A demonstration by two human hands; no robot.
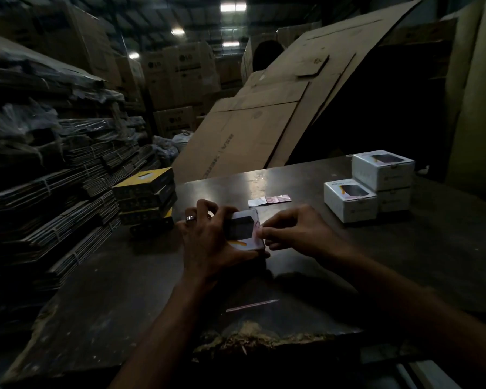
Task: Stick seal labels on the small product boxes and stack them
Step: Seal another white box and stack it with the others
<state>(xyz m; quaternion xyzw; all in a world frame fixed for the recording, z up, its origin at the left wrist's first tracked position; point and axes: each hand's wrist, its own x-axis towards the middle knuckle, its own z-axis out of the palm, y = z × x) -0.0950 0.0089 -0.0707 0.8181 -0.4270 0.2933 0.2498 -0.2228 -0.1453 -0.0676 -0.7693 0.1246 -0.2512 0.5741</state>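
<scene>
White boxes [350, 201] with dark window and orange streak, pink label strip [277, 198], dark brown counter [404, 262], yellow-and-black cartons [146, 192], tan cardboard sheets [264, 122]

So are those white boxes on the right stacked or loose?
Partly stacked: one white box sits atop another; a third stands beside them.

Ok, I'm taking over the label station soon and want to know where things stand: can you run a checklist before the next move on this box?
1. Box held steady: ok. The left hand grips the small box just above the table.
2. Label at the box edge: ok. The right hand pinches something at the box's right edge.
3. Label fully pressed down: cannot tell, too dark.
4. Label strip within reach: ok. The strip lies just beyond the hands.
5. Stack ready to take the box: ok. The white boxes stand at the right, one on top of another.
</scene>
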